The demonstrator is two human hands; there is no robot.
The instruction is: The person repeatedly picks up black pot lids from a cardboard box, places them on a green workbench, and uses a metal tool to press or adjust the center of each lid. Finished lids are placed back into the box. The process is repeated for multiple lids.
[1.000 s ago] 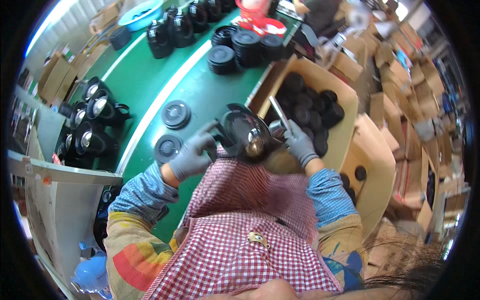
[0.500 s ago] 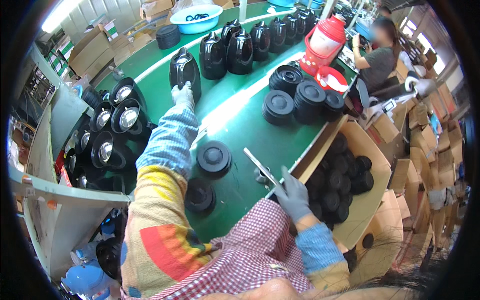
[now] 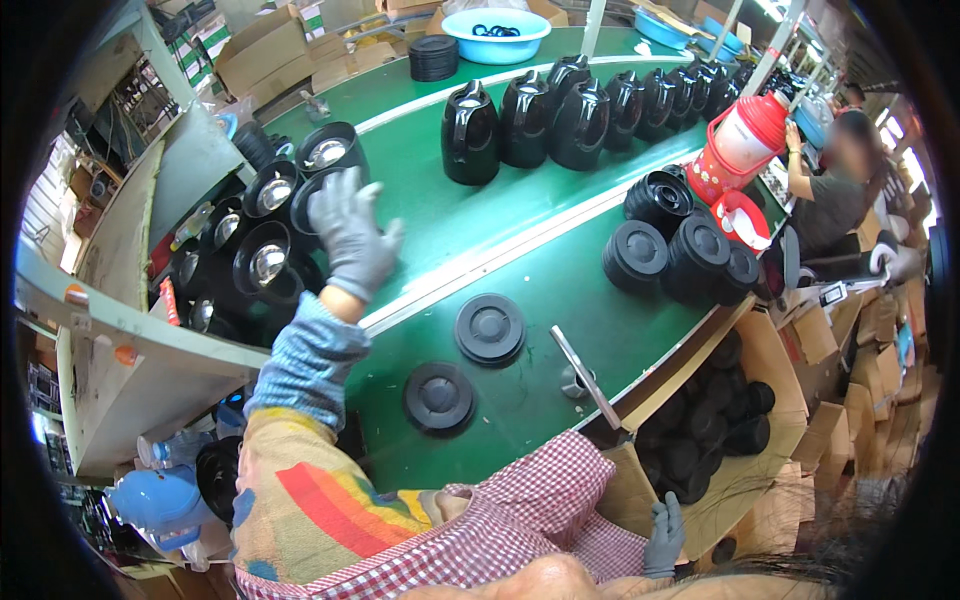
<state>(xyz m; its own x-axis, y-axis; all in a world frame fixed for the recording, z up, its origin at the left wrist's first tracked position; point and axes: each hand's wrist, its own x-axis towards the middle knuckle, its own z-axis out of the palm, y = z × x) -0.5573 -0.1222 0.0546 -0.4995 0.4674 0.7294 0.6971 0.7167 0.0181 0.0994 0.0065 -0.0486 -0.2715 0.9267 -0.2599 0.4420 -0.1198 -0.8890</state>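
My left hand point(image 3: 350, 235), grey-gloved with fingers spread wide and holding nothing, reaches toward open black jug bodies point(image 3: 262, 262) with shiny steel liners, crowded at the far left of the green table point(image 3: 520, 250). They look rigid, smooth and slippery; I'd grip one by its rim. My right hand point(image 3: 664, 535) hangs low near my apron, fingers loosely open, empty.

Open black pots beside the reaching left hand.

The left hand point(image 3: 352, 240), gloved grey with fingers spread, hovers by a cluster of black pots point(image 3: 262, 235) at the green tabletop's left edge. The pots stand upright and lidless, packed together, shiny metal visible inside each round mouth.
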